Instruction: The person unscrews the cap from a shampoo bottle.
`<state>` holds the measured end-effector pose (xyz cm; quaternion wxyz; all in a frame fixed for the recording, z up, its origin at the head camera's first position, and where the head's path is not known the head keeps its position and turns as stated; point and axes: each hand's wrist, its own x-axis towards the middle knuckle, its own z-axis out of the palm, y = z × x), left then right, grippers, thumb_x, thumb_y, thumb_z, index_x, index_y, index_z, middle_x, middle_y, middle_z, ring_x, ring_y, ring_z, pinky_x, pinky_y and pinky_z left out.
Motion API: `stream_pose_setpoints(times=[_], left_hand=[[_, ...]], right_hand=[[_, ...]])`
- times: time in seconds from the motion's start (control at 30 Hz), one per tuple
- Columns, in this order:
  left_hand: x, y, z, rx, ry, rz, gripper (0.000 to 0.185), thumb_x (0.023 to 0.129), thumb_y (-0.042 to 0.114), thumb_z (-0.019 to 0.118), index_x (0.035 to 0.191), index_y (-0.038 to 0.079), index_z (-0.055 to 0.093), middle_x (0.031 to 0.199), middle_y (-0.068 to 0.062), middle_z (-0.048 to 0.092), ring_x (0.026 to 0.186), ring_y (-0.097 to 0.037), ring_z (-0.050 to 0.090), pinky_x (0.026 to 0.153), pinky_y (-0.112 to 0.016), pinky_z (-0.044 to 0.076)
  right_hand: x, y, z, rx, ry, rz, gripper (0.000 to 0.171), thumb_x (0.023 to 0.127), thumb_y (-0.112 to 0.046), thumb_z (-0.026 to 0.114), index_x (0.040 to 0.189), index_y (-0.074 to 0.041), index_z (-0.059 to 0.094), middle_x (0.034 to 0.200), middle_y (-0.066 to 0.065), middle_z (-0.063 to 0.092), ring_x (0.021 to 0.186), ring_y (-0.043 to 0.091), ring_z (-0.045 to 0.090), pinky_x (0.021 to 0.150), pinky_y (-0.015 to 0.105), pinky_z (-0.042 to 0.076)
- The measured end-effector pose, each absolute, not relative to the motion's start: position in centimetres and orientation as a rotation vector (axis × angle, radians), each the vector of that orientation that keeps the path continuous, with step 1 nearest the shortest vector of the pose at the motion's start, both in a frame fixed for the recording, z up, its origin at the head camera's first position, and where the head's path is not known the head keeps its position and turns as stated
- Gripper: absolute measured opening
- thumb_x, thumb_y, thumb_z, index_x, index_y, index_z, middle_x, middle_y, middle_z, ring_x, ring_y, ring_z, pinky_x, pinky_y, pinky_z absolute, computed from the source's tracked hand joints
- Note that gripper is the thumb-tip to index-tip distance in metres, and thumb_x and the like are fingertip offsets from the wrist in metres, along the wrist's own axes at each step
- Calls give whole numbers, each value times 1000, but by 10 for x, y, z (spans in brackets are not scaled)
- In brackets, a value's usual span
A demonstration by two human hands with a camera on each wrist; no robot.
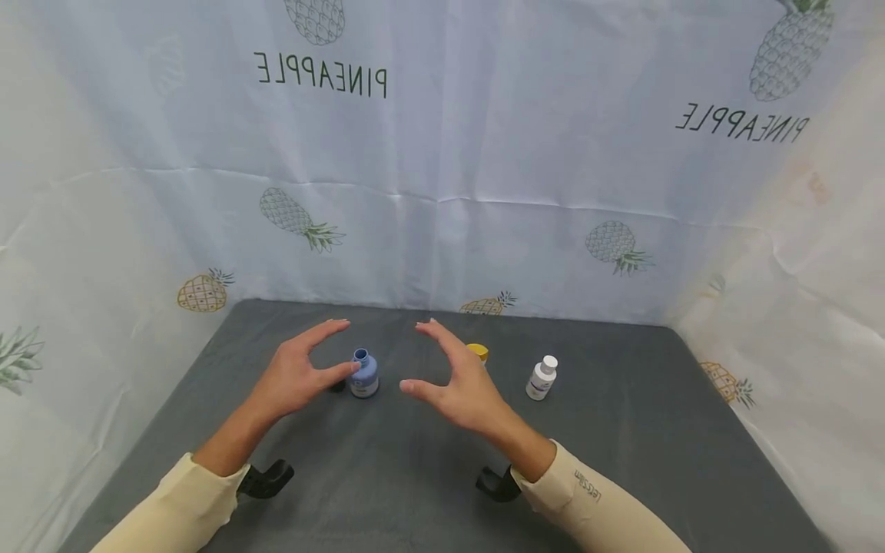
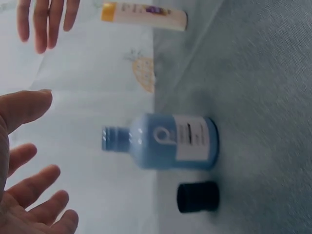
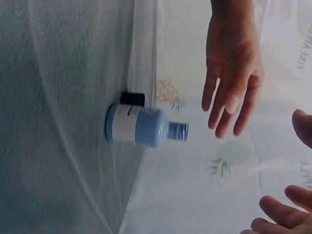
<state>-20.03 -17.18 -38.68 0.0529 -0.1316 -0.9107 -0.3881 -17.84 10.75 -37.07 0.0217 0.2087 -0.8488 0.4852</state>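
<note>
An uncapped blue bottle (image 1: pixel 365 384) with a white label stands upright on the grey surface. Its open neck points up, and a black cap (image 2: pixel 198 196) lies beside it. My left hand (image 1: pixel 293 376) is raised near this bottle, thumb and fingers spread apart. Its thumb overlaps the bottle in the head view, but the left wrist view shows a gap between them. To the right of the bottle, my right hand (image 1: pixel 470 390) is also in the air with spread fingers, holding nothing. Behind it, a yellow-capped bottle (image 2: pixel 146 16) is mostly hidden in the head view.
A small white bottle (image 1: pixel 541 379) with a white cap stands right of my right hand. The grey tabletop (image 1: pixel 387 476) is bordered by a white curtain (image 1: pixel 442 153) printed with pineapples at the back and sides. Black wrist mounts (image 1: pixel 266 480) sit under both forearms.
</note>
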Motion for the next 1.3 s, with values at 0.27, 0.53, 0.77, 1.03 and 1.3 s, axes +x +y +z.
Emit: stream_pose_setpoints(times=[0.27, 0.53, 0.77, 1.03, 1.3], left_hand=[[-201, -157, -379, -473, -2699, -1230, 69, 94, 37, 78, 155, 18, 51, 164, -13, 44, 153, -40, 39, 115, -70, 38], [-202, -130, -376, -592, -2625, -1228, 68, 92, 29, 81, 152, 15, 54, 160, -12, 51, 148, -38, 48, 114, -67, 43], [-206, -104, -375, -696, -2575, -1214, 65, 91, 24, 83, 150, 14, 57, 156, -11, 56, 145, -35, 53, 113, -62, 47], [-211, -77, -383, -716, -2611, -1257, 64, 92, 29, 81, 150, 15, 57, 156, -10, 56, 146, -35, 51, 114, -62, 46], [-216, -54, -393, -719, -2613, -1387, 61, 93, 27, 80, 149, 15, 58, 155, -9, 57, 143, -33, 55, 113, -57, 49]], right_hand=[[-177, 134, -369, 668, -2525, 1366, 75, 89, -25, 84, 155, -19, 49, 166, 8, 43, 155, 32, 39, 120, 63, 39], [-184, 156, -373, 580, -2542, 1352, 77, 89, -24, 85, 156, -18, 48, 165, 9, 44, 155, 36, 40, 120, 66, 37], [-191, 173, -386, 498, -2549, 1385, 77, 89, -22, 85, 155, -14, 47, 162, 12, 48, 155, 37, 38, 123, 65, 34], [-201, 185, -400, 409, -2652, 1365, 77, 90, -25, 84, 154, -9, 45, 161, 15, 47, 154, 38, 39, 124, 63, 34], [-214, 189, -422, 273, -2749, 1438, 78, 91, -21, 83, 155, -4, 42, 161, 19, 47, 153, 39, 40, 125, 56, 36]])
